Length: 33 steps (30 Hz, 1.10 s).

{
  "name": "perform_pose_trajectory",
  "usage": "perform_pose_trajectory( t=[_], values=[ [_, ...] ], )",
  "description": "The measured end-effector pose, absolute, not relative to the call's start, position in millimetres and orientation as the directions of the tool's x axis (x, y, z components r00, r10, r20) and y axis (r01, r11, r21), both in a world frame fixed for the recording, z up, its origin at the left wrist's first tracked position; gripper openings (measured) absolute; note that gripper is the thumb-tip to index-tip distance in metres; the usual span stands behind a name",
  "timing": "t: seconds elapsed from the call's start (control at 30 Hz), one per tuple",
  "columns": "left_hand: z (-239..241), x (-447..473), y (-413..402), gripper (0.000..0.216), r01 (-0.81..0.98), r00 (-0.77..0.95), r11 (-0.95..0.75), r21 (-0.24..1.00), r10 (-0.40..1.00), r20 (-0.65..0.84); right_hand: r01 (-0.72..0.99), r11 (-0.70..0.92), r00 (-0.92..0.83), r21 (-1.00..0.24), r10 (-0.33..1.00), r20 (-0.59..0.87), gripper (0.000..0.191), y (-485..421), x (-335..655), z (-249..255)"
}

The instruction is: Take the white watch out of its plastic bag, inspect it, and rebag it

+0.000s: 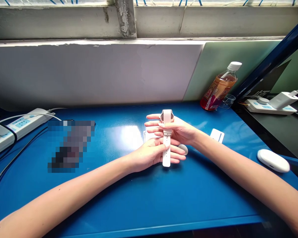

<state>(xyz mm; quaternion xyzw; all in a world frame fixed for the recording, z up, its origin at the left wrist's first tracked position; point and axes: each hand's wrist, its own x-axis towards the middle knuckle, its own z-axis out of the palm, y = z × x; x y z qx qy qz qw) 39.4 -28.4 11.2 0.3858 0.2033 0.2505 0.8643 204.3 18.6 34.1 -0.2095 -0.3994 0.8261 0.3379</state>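
- Centrally located: white-strapped watch (167, 136), raised above the blue tabletop (129, 205), dial uppermost in the frame and partly covered by strap, perforated strap end pointing down.
- Right hand (181, 130): closed on the watch from the right, thumb laid across the strap just below the dial, fingers extended behind it toward the left.
- Left hand (152, 152): closed on the lower strap, thumb pressed against the front, fingers behind and pointing right.
- Just beside the left fingertips, right of center: small white round object (183, 149), partly hidden.
- Behind the hands, near center: white item (147, 136), mostly hidden; type not identifiable.
- Farther right: flat white card-like item (217, 135).
- Right side of the frame: white oval case (273, 161).
- Upper right: bottle (220, 86) with white cap, reddish liquid and printed label; clear cup (228, 100) just beside its base.
- Far right: white power strip (255, 105) with adapter (283, 100) plugged in.
- Left side: second power strip (22, 123), black cable (8, 168) and pixelated object (72, 145), not identifiable.
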Motion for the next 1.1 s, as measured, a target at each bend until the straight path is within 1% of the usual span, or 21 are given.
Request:
perform_pose_trajectory(
  t=[0.1, 0.23, 0.27, 0.4, 0.57, 0.67, 0.83, 1.1],
  values=[
    [12.4, 40.1, -28.1, 0.027, -0.304, 0.759, 0.544, 0.782, 0.634, -0.146, -0.39, -0.442, -0.668, -0.808, 0.74, -0.083, 0.041, 18.6, 205.2, 35.0],
    [14.5, 40.3, -27.7, 0.028, -0.306, 0.758, 0.558, 0.771, 0.633, -0.157, -0.403, -0.492, -0.665, -0.772, 0.737, -0.122, 0.034, 18.3, 203.2, 37.8],
    [14.6, 40.2, -27.6, 0.028, -0.307, 0.761, 0.568, 0.763, 0.628, -0.161, -0.413, -0.504, -0.661, -0.758, 0.739, -0.131, 0.035, 18.5, 202.4, 38.7],
    [13.1, 39.4, -27.3, 0.028, -0.315, 0.77, 0.592, 0.742, 0.616, -0.166, -0.435, -0.507, -0.652, -0.744, 0.747, -0.128, 0.051, 20.1, 202.0, 43.1],
    [11.7, 38.0, -25.9, 0.024, -0.354, 0.744, 0.574, 0.739, 0.652, -0.15, -0.461, -0.491, -0.634, -0.739, 0.765, -0.113, 0.06, 22.9, 207.6, 49.3],
    [12.4, 37.8, -25.6, 0.025, -0.338, 0.749, 0.588, 0.735, 0.641, -0.168, -0.459, -0.492, -0.656, -0.74, 0.75, -0.092, 0.065, 22.9, 209.5, 51.2],
    [12.3, 37.8, -25.5, 0.027, -0.314, 0.778, 0.615, 0.724, 0.603, -0.175, -0.423, -0.495, -0.681, -0.759, 0.726, -0.094, 0.068, 21.8, 209.4, 50.1],
    [14.2, 36.6, -25.0, 0.028, -0.308, 0.789, 0.603, 0.736, 0.594, -0.157, -0.413, -0.506, -0.7, -0.758, 0.708, -0.091, 0.068, 21.7, 210.0, 48.1]
  ],
)
